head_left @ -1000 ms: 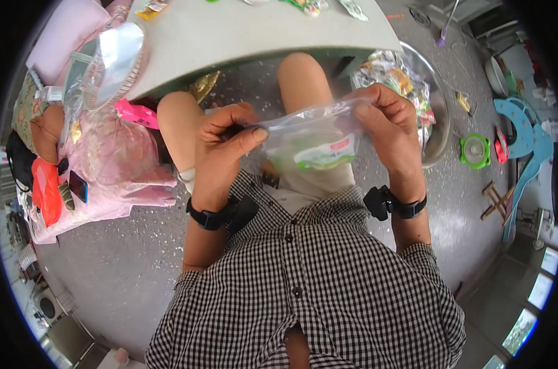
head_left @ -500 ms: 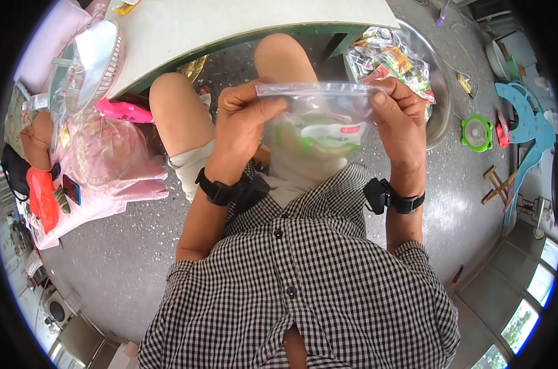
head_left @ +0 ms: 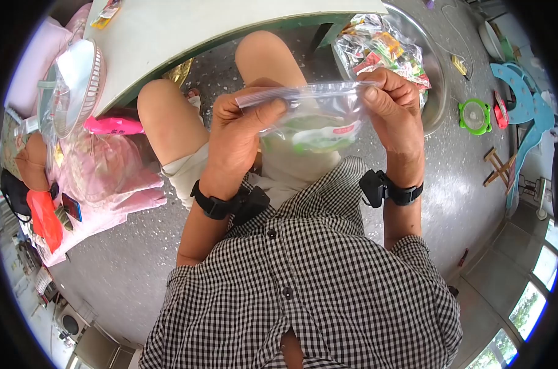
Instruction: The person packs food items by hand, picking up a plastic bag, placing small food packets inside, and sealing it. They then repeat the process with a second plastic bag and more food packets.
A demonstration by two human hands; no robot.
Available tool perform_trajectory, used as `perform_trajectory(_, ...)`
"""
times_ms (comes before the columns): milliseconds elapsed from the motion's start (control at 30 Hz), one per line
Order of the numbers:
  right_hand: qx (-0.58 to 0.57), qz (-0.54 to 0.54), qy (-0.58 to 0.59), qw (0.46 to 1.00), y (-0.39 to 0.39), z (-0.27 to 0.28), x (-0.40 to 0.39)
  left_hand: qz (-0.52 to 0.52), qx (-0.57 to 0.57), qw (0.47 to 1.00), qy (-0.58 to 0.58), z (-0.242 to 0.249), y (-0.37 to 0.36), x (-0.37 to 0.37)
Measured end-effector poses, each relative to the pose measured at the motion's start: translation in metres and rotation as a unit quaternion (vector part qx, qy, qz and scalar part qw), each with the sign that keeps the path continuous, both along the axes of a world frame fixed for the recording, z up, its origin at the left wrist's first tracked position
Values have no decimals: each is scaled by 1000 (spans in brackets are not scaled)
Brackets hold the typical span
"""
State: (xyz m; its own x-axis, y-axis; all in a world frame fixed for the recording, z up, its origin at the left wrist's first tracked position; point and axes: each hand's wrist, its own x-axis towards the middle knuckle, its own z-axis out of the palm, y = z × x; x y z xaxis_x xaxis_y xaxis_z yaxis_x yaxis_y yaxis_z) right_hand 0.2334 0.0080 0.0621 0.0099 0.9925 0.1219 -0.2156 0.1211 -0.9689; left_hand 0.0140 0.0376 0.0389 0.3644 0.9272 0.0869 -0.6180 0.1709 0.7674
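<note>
A clear zip-top plastic bag (head_left: 319,106) is stretched between my two hands above my lap. Inside it shows a green and white packet (head_left: 322,136) with a small red label. My left hand (head_left: 239,126) pinches the bag's zip edge at the left corner, thumb laid along the front. At the opposite corner, the thumb and fingers of my right hand (head_left: 394,114) grip the same edge. The bag's body hangs below the zip strip, over my thigh.
A white table (head_left: 230,15) stands ahead of my knees. To its right, a metal basin (head_left: 437,92) holds many shiny printed wrappers (head_left: 386,49). A plastic basket (head_left: 94,86) and pink cloth (head_left: 116,160) with a phone (head_left: 72,207) lie left. A green round object (head_left: 475,117) sits on the floor at right.
The view has shifted a little, so table and knees appear farther left. Both hands keep their hold on the bag, whose zip edge now slants slightly, lower at my left hand.
</note>
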Motion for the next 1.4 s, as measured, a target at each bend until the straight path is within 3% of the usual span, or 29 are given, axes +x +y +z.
perform_trajectory(300, 15, 51, 72, 996, 5, -8, -4, 12, -1, 999, 36, 5, 1, 6)
perform_trajectory(400, -28, 85, 57, 994, 4, -6, -8, -4, -9, 999, 52, 6, 4, 7)
perform_trajectory(700, -70, 3, -38, 997, -2, 12, -24, 26, -4, 998, 54, 8, 0, 16)
perform_trajectory(1200, -61, -26, -18, 998, -4, 13, -23, 53, 81, 989, 111, 12, -4, 24)
perform_trajectory(1400, -27, -20, -17, 999, -5, 10, -24, 20, 90, 982, 167, 17, -4, 18)
